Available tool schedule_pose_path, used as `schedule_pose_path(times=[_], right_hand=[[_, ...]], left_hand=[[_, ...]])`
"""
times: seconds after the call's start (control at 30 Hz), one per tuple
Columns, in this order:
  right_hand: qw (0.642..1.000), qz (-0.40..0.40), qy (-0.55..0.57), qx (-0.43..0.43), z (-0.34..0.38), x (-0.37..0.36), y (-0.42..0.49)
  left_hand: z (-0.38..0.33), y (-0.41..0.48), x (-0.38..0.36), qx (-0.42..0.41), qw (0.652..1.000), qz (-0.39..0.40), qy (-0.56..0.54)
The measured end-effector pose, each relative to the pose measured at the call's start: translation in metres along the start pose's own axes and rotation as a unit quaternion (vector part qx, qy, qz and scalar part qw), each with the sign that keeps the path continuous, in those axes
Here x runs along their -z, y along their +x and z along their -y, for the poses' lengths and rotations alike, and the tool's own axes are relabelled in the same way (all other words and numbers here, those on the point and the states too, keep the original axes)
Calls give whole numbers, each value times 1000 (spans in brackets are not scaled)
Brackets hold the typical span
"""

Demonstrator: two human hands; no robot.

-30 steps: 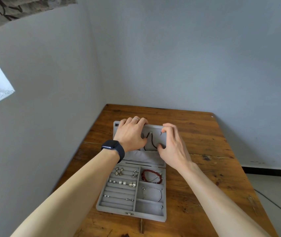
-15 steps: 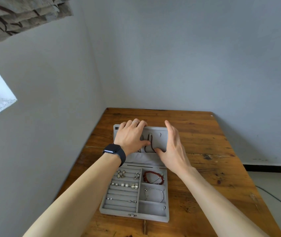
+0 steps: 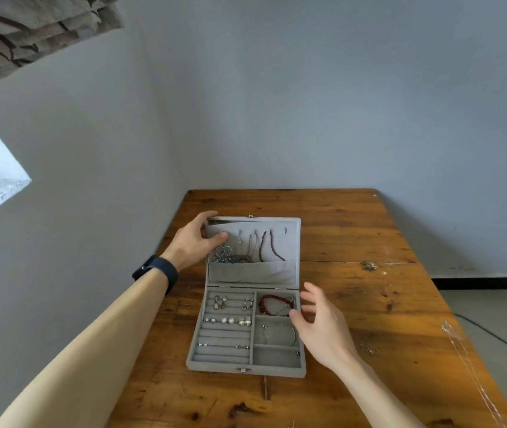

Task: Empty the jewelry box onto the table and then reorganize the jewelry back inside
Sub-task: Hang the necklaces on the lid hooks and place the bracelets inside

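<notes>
A grey velvet jewelry box [image 3: 246, 370] lies open on the wooden table [image 3: 354, 304]. Its lid [image 3: 292, 239] lies back flat with necklaces [image 3: 266, 250] hanging on it into a pocket. My left hand [image 3: 192, 242] grips the lid's upper left corner, thumb on the inner face. My right hand [image 3: 320, 325] hovers with spread, relaxed fingers at the box's right edge, beside the red bead bracelet [image 3: 273, 304]. Earrings [image 3: 226, 319] sit in the ring rolls on the left. A thin silver bracelet [image 3: 278, 332] lies in the middle right compartment.
The table stands in a corner, with grey walls close behind and at the left. A patterned cloth [image 3: 29, 29] hangs at the top left. Bare wood lies right of the box and in front of it. A cable [image 3: 499, 338] runs on the floor at right.
My right hand has left the lid and come down to the box's right edge. My left hand has slid from the lid's middle to its left corner, uncovering the necklaces.
</notes>
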State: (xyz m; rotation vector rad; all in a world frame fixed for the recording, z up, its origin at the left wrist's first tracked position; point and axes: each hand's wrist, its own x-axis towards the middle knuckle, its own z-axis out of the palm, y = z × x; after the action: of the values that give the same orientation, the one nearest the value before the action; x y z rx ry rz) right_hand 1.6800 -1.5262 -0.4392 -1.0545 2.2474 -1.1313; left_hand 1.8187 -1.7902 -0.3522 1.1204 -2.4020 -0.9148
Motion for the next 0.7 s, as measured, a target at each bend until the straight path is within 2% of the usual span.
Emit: schedule_pose_path(times=[0.2,0.33,0.53,0.7], right_hand=[[998,17,-64,4,-13,-9,-20],[996,0,-92,23,-12,-16,-22],[993,1,-105,56,-5,-28,-20],[997,27,-55,48,-6,-22,-21]], left_hand=[[1,-2,4,26,995,0,-97],[5,-4,2,17,997,-30,-73],[9,-4,6,29,992,-66,-102],[4,-13,8,49,993,-48,-95]])
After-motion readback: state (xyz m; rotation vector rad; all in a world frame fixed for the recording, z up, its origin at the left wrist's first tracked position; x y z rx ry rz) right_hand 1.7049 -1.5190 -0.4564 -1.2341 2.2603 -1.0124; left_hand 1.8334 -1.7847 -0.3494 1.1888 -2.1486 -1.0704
